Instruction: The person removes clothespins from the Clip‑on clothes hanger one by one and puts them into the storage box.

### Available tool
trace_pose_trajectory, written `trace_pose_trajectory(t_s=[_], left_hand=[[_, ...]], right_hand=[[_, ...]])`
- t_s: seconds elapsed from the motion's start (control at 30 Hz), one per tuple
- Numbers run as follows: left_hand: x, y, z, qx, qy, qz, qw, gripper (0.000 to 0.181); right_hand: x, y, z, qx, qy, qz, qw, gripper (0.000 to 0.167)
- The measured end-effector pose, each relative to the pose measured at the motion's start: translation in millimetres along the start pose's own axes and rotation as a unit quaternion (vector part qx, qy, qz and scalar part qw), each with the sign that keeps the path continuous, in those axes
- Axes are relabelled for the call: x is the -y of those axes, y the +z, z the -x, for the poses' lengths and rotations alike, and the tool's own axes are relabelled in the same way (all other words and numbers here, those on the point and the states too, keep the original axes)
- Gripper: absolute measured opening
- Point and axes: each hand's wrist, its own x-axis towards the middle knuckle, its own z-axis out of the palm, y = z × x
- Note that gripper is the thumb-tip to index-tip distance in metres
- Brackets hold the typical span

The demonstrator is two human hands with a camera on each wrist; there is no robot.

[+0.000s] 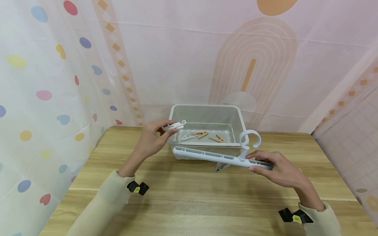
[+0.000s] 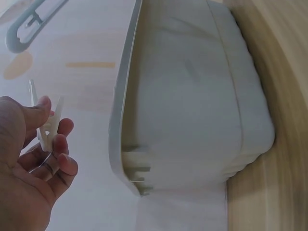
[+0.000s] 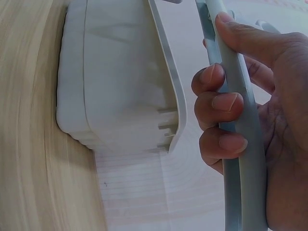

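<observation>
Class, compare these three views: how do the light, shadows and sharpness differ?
Head view: brightest, with soft shadows on the wooden table and no harsh glare; left wrist view: dimmer, the left hand shaded and faint, smudgy shading on the bin; right wrist view: also dim, the right hand and hanger looking muted.

On my right wrist feed, I see the right hand [image 3: 288, 106] gripping a long grey hanger bar [image 3: 253, 173], fingers curled around it, to the right of the pale bin [image 3: 130, 72]. I see wooden tabletop [image 3: 31, 134] left of the bin and pale cloth [image 3: 144, 197] below it.
</observation>
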Motion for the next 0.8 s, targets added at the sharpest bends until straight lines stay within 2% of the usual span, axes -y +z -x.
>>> trace_pose_trajectory(t_s=[0.37,0.6,0.8], left_hand=[[3.4,-1.7,-23.2,0.022,0.009,-0.022,0.9995,0.019],[4.6,-2.2,-37.4,0.052,-0.006,-0.038,0.9979,0.019],[6.8,1.1,-51.1,0.067,-0.003,-0.046,0.9966,0.016]], right_hand=[[-1.1,0.7,0.0,-0.001,-0.001,-0.001,1.0,0.027],[-1.3,1.4,0.1,-0.001,0.002,-0.002,1.0,0.027],[-2.0,2.3,-0.4,0.0,0.003,-0.001,1.0,0.027]])
